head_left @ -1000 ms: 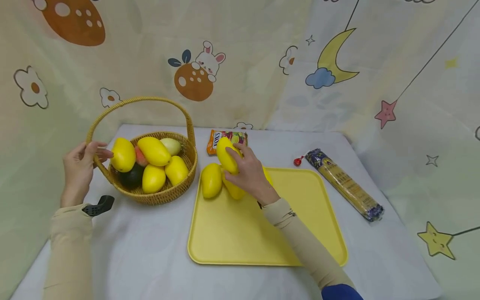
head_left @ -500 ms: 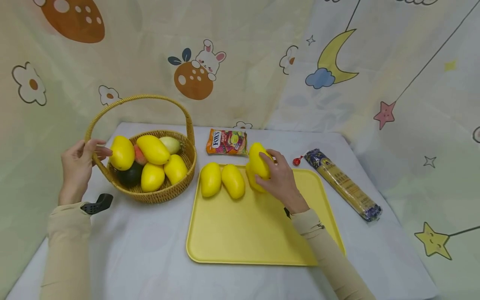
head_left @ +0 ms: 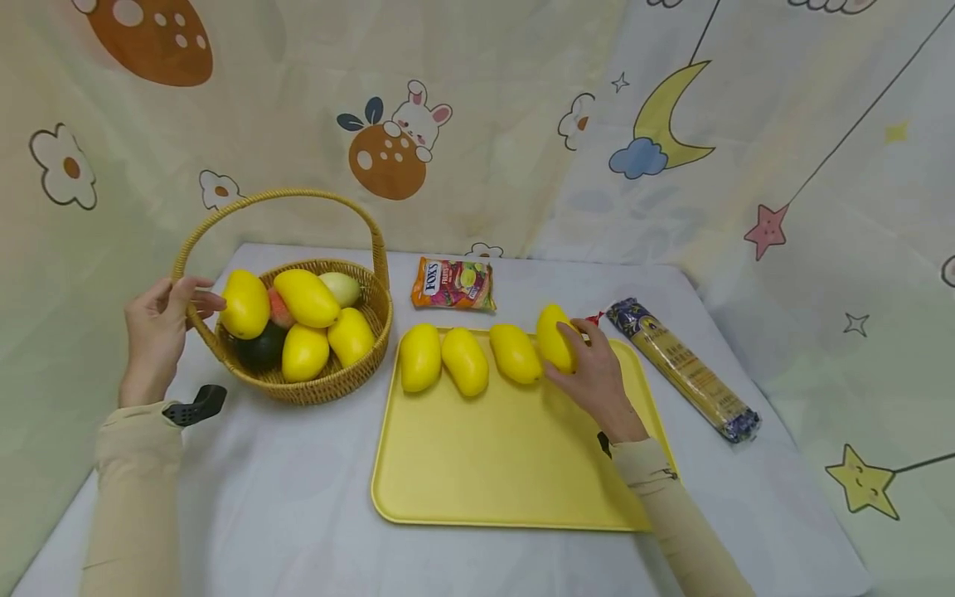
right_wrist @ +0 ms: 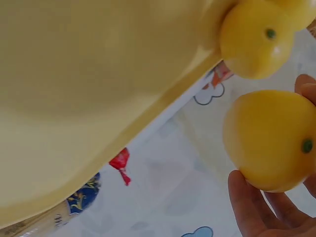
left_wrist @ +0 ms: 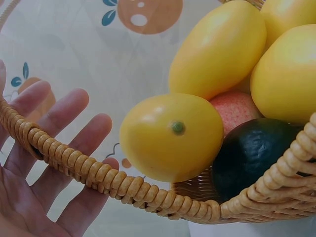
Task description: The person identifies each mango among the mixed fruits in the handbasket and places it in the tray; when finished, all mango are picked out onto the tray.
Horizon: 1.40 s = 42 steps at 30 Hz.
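In the head view my right hand (head_left: pixel 597 377) holds a yellow mango (head_left: pixel 555 338) by its side, over the back right of the yellow tray (head_left: pixel 507 464). The right wrist view shows the fingertips round this mango (right_wrist: pixel 269 140), its green stem spot facing the camera. Left of it, three more mangoes (head_left: pixel 516 354) lie in a row along the tray's back edge. My left hand (head_left: pixel 154 332) is at the left side of the wicker basket's handle (head_left: pixel 283 194). In the left wrist view its fingers (left_wrist: pixel 64 108) extend loosely behind the handle. Several mangoes fill the basket (head_left: pixel 328 390).
Among the basket's fruit are a dark green one (head_left: pixel 261 348), a reddish one (head_left: pixel 279 308) and a pale green one (head_left: pixel 340 288). A candy bag (head_left: pixel 453 284) lies behind the tray. A long noodle packet (head_left: pixel 682 365) and a red wrapped candy (right_wrist: pixel 120 164) lie to the right.
My right hand has carried its mango rightward along the tray's back edge, past the third mango, which shows fully now. The left hand has stayed at the basket handle.
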Available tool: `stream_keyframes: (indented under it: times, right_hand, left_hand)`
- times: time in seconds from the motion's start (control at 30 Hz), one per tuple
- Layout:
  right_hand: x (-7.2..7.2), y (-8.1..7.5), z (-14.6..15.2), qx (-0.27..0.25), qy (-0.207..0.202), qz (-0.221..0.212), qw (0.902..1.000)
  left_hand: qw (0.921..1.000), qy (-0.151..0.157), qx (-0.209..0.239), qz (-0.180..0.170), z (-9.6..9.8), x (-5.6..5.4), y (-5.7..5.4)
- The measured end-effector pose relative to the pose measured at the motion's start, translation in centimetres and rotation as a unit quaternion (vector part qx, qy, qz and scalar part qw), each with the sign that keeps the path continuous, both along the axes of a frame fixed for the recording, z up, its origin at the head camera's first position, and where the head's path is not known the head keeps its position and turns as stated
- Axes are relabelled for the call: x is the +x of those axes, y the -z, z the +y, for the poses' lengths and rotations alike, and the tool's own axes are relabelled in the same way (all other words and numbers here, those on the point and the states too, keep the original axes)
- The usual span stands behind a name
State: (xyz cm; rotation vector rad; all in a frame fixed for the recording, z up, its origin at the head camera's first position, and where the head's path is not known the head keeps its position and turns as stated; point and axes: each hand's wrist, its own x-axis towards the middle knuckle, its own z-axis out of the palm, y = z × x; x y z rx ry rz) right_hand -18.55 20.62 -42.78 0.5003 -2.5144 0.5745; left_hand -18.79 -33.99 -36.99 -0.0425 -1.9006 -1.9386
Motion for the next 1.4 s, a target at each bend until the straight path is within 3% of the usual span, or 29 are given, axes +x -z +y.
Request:
stream_keyframes:
  times: [0.53, 1.03, 1.4]
  right_hand:
    - [0.3, 2.8, 0.3, 0.0, 0.014, -0.062, 0.998]
    - [0.4, 2.8, -0.7, 0.028, 0.035, -0.11, 0.993]
    - [0.6, 2.1, -0.8, 0.044, 0.051, -0.101, 0.9926]
  left_hand:
    - [0.9995, -0.012, -0.027, -0.009, -0.1, -0.2, 0.1]
    - [0.9981, -0.021, -0.052, -0.026, 0.0, 0.0, 0.0]
    - [0.9988, -0.016, -0.039, -0.024, 0.0, 0.0, 0.0]
